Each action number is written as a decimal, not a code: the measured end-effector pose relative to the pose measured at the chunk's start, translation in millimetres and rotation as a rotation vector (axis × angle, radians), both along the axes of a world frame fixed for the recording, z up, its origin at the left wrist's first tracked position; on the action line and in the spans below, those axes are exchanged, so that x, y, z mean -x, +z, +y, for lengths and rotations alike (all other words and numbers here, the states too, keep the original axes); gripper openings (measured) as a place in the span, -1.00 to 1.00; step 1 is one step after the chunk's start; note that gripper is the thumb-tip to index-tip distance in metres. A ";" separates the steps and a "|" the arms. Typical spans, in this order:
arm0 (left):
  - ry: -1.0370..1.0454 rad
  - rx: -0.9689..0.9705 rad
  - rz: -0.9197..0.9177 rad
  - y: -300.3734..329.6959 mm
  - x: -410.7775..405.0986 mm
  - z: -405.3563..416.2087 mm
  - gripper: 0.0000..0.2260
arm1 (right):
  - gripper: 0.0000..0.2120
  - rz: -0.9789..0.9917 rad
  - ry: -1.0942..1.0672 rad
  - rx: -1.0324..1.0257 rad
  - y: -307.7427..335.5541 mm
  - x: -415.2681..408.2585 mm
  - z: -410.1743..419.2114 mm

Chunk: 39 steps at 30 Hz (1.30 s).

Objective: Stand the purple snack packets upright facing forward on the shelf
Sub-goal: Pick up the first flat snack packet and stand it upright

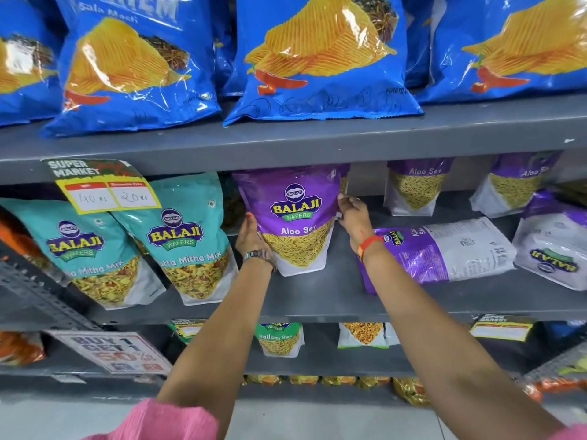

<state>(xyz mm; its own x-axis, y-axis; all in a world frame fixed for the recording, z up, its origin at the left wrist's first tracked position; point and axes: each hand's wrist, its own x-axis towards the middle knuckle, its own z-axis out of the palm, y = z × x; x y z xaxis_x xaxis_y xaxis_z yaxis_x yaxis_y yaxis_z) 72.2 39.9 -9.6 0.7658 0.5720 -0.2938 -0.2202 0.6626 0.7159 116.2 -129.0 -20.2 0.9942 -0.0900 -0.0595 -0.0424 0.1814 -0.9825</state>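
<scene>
hands: left and right clasp packet edges | packet: upright, facing forward on shelf | risk: released off-balance, soft base may tip it onto flat packet

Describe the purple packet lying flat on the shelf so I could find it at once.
Find the middle grey shelf, under the blue chip bags. Just right of the upright Aloo Sev packet held in both hands lies the flat purple packet. Unlike its standing neighbours, it lies on its side, its white printed back showing.

both hands steadying upright purple packet, shelf
</scene>
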 end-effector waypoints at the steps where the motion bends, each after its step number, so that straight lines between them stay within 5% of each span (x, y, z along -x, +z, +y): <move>1: -0.003 -0.031 0.010 -2.2 -0.7 1.4 -0.64 | -0.73 0.016 -0.005 -0.035 1.1 1.1 1.3; 4: -0.127 -0.194 0.130 -11.7 2.1 6.2 -0.55 | -0.84 0.074 0.044 -0.134 8.3 10.0 4.6; 7: -0.279 -0.340 0.198 -29.4 3.7 9.6 -0.45 | -0.55 0.127 0.156 -0.053 11.6 19.5 2.4; 10: -0.381 -0.484 0.222 -38.6 7.2 8.9 -0.26 | -0.51 0.125 0.206 0.014 12.6 27.1 -2.0; 12: -0.397 -0.548 0.239 -40.1 6.6 9.8 -0.31 | -0.54 0.098 0.215 0.055 12.4 31.9 -2.5; 20: -0.332 -0.462 0.191 -22.3 35.9 -1.0 -0.65 | -0.73 0.042 0.145 0.067 5.9 63.3 -0.6; 24: -0.310 -0.540 0.117 -32.8 52.6 -2.4 -0.74 | -0.60 0.029 0.116 0.097 -2.1 78.2 -3.9; 33: -0.357 -0.661 0.099 -45.1 67.5 0.7 -0.65 | -0.69 0.014 0.053 0.092 -5.5 101.5 -2.3; 39: -0.112 -0.858 0.240 -67.6 95.6 -24.0 -0.45 | -0.57 0.092 0.003 0.059 -7.8 85.8 -20.4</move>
